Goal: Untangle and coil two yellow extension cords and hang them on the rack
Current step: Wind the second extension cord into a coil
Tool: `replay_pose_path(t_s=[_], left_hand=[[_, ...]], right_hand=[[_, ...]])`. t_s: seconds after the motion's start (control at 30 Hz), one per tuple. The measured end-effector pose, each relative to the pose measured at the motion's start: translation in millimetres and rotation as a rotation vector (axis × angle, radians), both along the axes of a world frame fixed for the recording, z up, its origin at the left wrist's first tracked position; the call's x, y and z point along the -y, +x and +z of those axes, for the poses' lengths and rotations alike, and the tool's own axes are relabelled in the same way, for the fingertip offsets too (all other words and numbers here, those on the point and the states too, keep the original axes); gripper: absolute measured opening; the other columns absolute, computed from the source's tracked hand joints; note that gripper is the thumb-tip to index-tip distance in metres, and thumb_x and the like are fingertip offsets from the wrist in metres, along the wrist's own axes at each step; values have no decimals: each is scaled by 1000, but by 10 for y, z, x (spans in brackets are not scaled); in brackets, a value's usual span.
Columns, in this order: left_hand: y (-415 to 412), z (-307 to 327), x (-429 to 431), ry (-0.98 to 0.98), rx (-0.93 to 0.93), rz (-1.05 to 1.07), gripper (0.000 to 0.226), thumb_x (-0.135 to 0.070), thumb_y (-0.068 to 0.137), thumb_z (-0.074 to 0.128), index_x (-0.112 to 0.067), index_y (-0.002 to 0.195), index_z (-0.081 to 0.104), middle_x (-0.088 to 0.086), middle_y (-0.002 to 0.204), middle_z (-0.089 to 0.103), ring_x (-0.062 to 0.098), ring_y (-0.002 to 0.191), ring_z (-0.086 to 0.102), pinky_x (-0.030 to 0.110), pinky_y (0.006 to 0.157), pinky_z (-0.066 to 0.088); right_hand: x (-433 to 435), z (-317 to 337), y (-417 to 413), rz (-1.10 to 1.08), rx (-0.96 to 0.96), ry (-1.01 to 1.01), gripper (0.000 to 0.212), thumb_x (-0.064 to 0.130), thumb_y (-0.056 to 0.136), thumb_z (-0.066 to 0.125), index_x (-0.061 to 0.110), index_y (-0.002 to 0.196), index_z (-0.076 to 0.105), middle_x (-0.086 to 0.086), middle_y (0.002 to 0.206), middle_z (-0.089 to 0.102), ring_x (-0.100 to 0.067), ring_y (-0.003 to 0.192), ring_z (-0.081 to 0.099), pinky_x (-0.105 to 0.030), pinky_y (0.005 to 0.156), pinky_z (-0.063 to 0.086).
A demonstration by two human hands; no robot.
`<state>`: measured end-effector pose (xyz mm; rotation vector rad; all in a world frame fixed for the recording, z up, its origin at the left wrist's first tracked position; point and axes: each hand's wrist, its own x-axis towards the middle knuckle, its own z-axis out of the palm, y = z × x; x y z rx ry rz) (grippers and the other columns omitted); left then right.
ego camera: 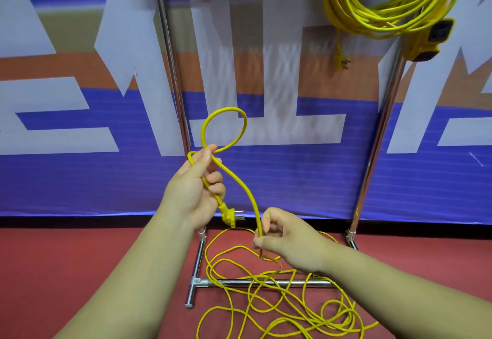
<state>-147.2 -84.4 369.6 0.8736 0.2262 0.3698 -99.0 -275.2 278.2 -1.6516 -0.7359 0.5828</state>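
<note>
Status: 1 of 2 done. The first cord (372, 6) is coiled and hangs off the rack (170, 59) in the upper right of frame, its socket block (426, 43) dangling just below the coil. The second cord (279, 298) is mostly a loose pile on the red floor (80, 259), lower centre to lower right, draped across the rack's base bar (239, 282).

Step in hand, imo: starting the coil from the plug end.
- Centre frame: the left hand (194, 192) has its fingers curled round the cord, w/ the plug (230, 216) sticking out below the palm. One small loop (223, 125) stands above it.
- Lower centre: the right hand (285, 235) pinches the same cord between thumb and fingertips, a short run below the left.

How to do it well (my read):
- 1st loop looks much smaller than the hung coil's turns. Make the next turns bigger & matched, else the bundle won't hang neat.
- Let the cord slide thru the R pinch, don't clamp. Roll approx. a half twist per turn so the loops lie flat, no fig-8.
- Stack each turn in the L grip beside the last, plug kept pointing down.
- Pile has lots of crossings; can't tell if any are real knots. Pull slow. If it snags on the base bar or on itself, stop & clear by hand, don't yank.
</note>
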Motion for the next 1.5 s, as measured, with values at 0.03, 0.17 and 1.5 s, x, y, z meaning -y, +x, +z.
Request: replay_pose_path(t_s=[0.03,0.17,1.5], left_hand=[[25,-46,-46,39,-43,28,15,-25,100,56,-18,103,68,-5,74,55,4,49,39,15,44,28],[138,-345,-212,243,-328,151,26,-29,100,56,-11,118,63,2,79,54,10,49,41,22,41,36],[118,-524,136,877,-341,-289,21,-23,101,53,-14,113,69,4,76,51,11,57,42,25,51,32]], right_hand=[[7,11,23,-38,-5,6,26,1,89,67,15,84,46,-19,77,65,-27,77,64,-38,72,49],[67,75,157,-300,-93,126,19,-3,92,63,12,89,51,0,63,59,-25,69,64,-40,69,49],[664,595,221,140,569,-452,6,22,84,78,26,89,76,26,70,65,8,69,60,-8,64,41]])
